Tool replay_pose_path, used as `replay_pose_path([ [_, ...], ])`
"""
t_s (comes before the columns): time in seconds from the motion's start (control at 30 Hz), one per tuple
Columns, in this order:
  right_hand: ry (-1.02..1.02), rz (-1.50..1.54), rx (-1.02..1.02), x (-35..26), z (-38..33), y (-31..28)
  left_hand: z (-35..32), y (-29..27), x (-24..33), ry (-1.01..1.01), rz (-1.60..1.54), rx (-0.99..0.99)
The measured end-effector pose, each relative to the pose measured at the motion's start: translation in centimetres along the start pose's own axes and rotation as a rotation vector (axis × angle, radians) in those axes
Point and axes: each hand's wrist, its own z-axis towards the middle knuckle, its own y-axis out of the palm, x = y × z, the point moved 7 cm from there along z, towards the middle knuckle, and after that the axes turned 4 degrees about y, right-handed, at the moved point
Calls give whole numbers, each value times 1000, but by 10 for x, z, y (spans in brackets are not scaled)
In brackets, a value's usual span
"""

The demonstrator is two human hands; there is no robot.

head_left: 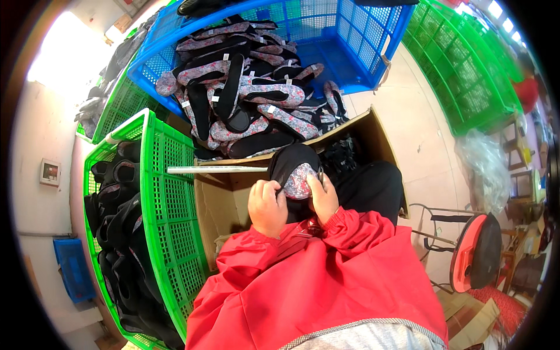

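Note:
Between both hands, at the middle of the view, is a black slipper (291, 158) with a red, white and grey floral patch (298, 181). My left hand (268, 207) pinches its left edge with bent fingers. On the opposite edge my right hand (324, 198) grips it, thumb lying over the floral fabric. A white rod (216, 170) runs level from the left to the slipper; its right end is hidden there. Just beyond lies a heap of floral and black slippers (256, 87), several with small white tags.
A blue crate (361, 73) stands behind the heap. At left, a green crate (169, 216) holds black slippers (119, 216). An open cardboard box (382, 137) surrounds my lap area. Green crates (461, 76) and a folding stool (475, 251) are at right.

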Motion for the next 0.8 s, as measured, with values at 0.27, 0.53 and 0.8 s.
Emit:
replay_pose_path([
  [0.27, 413, 125, -186, -14, -13, 17, 40, 0, -2, 276, 64, -62],
  [0.53, 258, 103, -101, -2, -2, 18, 44, 14, 4, 173, -145, -249],
  [0.8, 461, 134, -117, -2, -5, 15, 36, 26, 1, 132, -31, -427],
])
